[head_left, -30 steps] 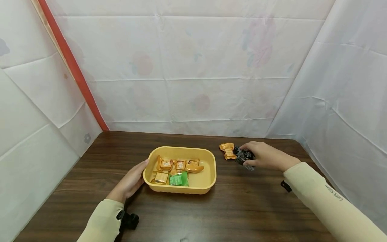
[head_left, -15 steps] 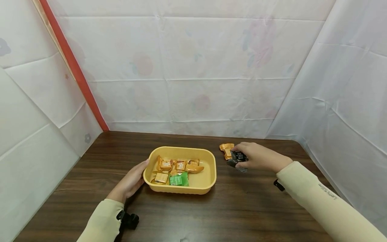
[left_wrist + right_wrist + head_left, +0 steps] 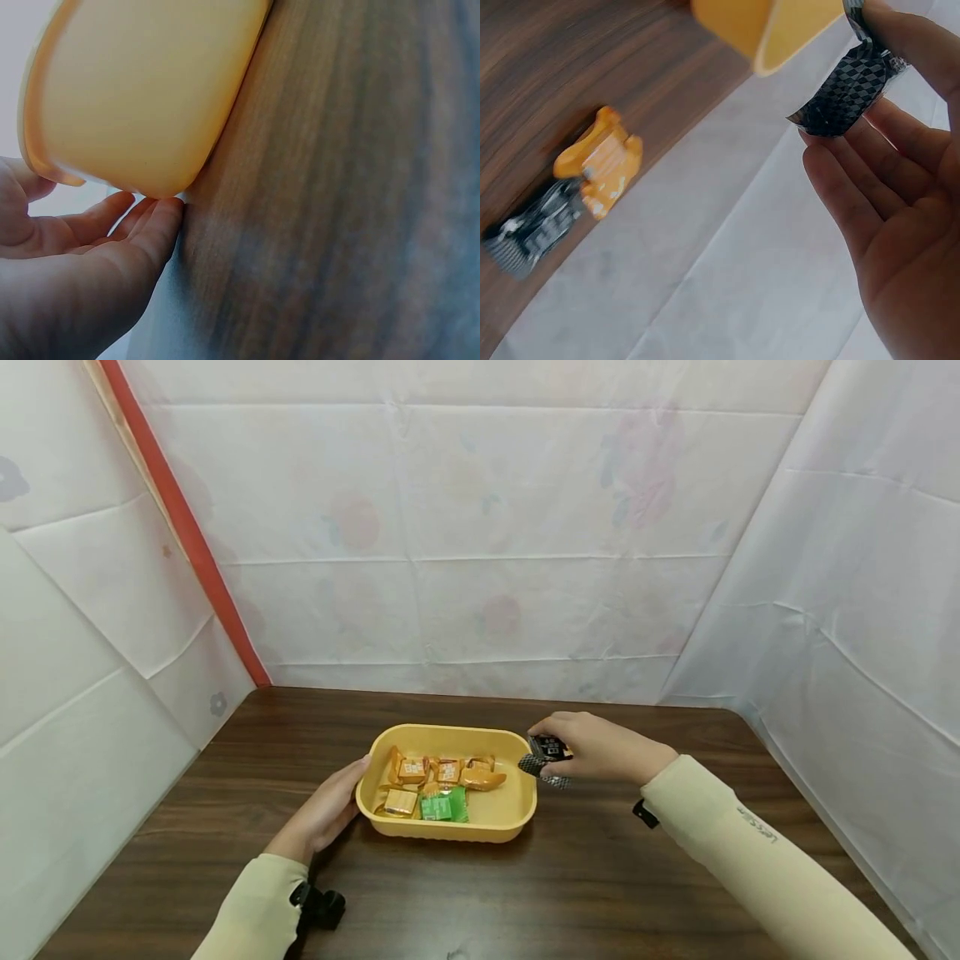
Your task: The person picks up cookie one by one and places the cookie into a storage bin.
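Note:
My left hand (image 3: 324,810) rests against the left end of a yellow plastic box (image 3: 457,832). In the left wrist view, the fingertips touch the box's outer wall low down, near the table. My right hand (image 3: 603,752) pinches a black wrapped candy (image 3: 846,88) with a checkered wrapper between thumb and fingers. In the head view, that candy overlaps the box's right rim. Inside the box lie several orange-wrapped candies (image 3: 447,770), a yellow one (image 3: 400,802) and a green one (image 3: 444,805), grouped toward the left and middle.
On the dark wooden table (image 3: 585,877), an orange-wrapped candy (image 3: 604,163) and another black-wrapped one (image 3: 534,229) show in the right wrist view; the right hand hides them from the head camera. White patterned cloth (image 3: 480,527) hangs around the back and sides.
My right hand has moved left with the black candy, from beside the orange candy on the table to the box's right rim. The left hand and the box have stayed put.

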`<state>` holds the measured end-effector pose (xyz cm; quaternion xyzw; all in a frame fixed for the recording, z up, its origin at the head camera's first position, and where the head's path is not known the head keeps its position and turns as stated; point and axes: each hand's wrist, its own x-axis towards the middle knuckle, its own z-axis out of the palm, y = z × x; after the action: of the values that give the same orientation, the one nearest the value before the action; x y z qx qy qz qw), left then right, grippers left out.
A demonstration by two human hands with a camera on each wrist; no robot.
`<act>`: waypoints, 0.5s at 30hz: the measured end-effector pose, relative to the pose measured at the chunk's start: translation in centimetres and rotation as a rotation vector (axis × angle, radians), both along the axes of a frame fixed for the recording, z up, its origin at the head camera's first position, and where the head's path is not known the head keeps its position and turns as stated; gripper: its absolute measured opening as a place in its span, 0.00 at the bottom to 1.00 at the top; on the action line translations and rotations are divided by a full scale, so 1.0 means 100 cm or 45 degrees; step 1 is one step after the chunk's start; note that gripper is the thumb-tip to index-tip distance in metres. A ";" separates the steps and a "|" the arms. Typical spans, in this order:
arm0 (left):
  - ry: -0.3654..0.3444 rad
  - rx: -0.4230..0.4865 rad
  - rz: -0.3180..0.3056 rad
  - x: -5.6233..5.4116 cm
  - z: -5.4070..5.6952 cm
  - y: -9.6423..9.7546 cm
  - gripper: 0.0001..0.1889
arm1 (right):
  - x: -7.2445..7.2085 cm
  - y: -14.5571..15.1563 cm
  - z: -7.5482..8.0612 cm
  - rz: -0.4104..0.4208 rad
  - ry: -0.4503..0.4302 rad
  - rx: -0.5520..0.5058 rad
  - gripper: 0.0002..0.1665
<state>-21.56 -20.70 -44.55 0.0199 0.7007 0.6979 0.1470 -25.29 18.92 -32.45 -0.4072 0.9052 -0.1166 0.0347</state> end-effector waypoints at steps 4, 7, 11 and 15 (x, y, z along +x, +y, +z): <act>0.006 -0.003 0.000 0.000 -0.001 0.000 0.39 | 0.001 -0.016 -0.001 0.010 -0.038 0.019 0.33; 0.007 -0.005 -0.001 0.000 -0.001 0.000 0.39 | 0.001 -0.028 -0.003 0.039 -0.044 0.047 0.34; 0.006 -0.003 -0.001 0.000 -0.001 0.000 0.39 | 0.000 -0.042 -0.004 0.060 -0.076 0.086 0.34; 0.003 -0.003 0.002 0.000 -0.001 0.000 0.39 | -0.001 -0.053 -0.005 0.067 -0.113 0.131 0.34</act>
<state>-21.57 -20.69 -44.64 0.0200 0.7018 0.6970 0.1455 -25.40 13.60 -32.90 -0.4230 0.8965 -0.0871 0.0986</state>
